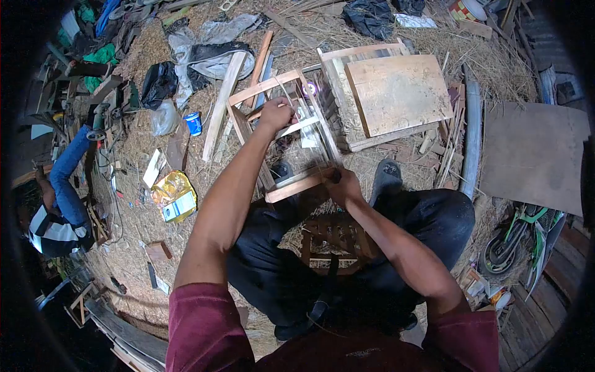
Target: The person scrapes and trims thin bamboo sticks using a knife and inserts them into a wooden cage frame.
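A light wooden frame (300, 186) with thin rails and a crossbar stands tilted between my knees. My left hand (277, 116) reaches into its upper part, fingers curled in at the crossbar (297, 128); the fingertips are partly hidden. At the near right corner, my right hand (344, 187) is closed around the frame's edge, with dark shadow over its fingers. Just beyond, to the right, sits a similar wooden piece with a broad pale board (401, 93) on top.
Straw and shavings cover the ground. Wood strips (224, 105), a blue cup (193, 124) and a yellow packet (175, 195) lie to the left. A grey pipe (472, 139), a large flat sheet (536, 158) and a green bicycle (517, 239) are at right. Another person's blue-clad leg (68, 177) shows far left.
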### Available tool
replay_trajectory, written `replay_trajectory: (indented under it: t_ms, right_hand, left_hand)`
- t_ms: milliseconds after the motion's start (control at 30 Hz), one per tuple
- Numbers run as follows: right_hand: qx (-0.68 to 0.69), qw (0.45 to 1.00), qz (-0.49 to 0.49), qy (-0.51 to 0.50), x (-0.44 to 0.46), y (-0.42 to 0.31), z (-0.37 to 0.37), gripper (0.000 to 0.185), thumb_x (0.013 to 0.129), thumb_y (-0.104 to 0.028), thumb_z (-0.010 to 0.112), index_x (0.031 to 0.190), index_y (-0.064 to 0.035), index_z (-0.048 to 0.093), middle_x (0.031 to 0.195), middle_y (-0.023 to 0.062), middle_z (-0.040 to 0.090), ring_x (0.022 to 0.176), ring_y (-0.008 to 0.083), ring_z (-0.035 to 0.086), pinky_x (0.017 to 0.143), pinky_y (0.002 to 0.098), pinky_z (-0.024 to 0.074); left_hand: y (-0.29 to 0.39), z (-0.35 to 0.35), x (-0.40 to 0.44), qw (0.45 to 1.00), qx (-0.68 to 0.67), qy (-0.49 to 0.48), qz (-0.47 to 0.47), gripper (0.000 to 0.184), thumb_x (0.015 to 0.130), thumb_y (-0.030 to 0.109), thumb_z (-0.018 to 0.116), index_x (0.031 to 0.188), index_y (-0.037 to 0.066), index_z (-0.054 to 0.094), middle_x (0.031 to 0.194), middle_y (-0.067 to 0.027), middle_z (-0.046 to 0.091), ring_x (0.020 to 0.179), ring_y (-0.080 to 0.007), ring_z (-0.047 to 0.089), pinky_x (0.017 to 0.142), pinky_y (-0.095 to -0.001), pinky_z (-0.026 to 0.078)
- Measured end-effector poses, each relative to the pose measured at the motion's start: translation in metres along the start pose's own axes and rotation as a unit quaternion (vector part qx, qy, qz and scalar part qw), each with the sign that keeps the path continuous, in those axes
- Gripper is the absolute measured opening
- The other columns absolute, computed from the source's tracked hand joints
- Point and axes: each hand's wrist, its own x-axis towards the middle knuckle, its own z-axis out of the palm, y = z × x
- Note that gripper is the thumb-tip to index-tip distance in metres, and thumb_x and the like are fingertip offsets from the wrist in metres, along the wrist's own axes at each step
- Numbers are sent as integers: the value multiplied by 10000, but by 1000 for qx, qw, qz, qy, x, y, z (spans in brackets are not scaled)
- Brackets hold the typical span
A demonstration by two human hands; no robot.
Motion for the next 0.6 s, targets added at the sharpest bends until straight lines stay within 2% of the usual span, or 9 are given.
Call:
replay_trajectory:
  t_ms: [167,367,467,600]
  right_hand:
    - [21,1000,-18,-15,-3,-1,-4,312,829,-241,716,1067,-43,678,988,151,714,951,263,687,843,363,520]
    - [-23,1000,-2,-3,-3,-5,-5,359,824,-273,718,1085,-32,659,982,166,711,934,303,684,828,385,521]
    - [-5,1000,23,4,-9,-20,-11,351,824,-275,709,1064,-23,666,961,168,712,903,292,689,807,382,521]
    - [14,1000,-6,10,-1,3,1,334,820,-271,701,1034,-15,679,926,166,713,870,270,693,784,374,520]
  left_hand:
    - [9,3,-11,1000,0,7,-10,88,827,-26,568,908,-17,601,806,-143,682,643,-210,683,573,-313,584]
    - [2,4,-4,1000,8,16,4,78,829,-18,594,907,-17,599,788,-139,676,632,-198,676,564,-302,576]
    - [-3,2,2,1000,16,5,5,73,832,-8,609,904,-12,599,777,-136,676,626,-188,672,551,-294,564]
    - [-3,2,-1,1000,19,4,21,66,831,-8,607,896,-10,600,765,-129,672,618,-180,669,542,-288,552]
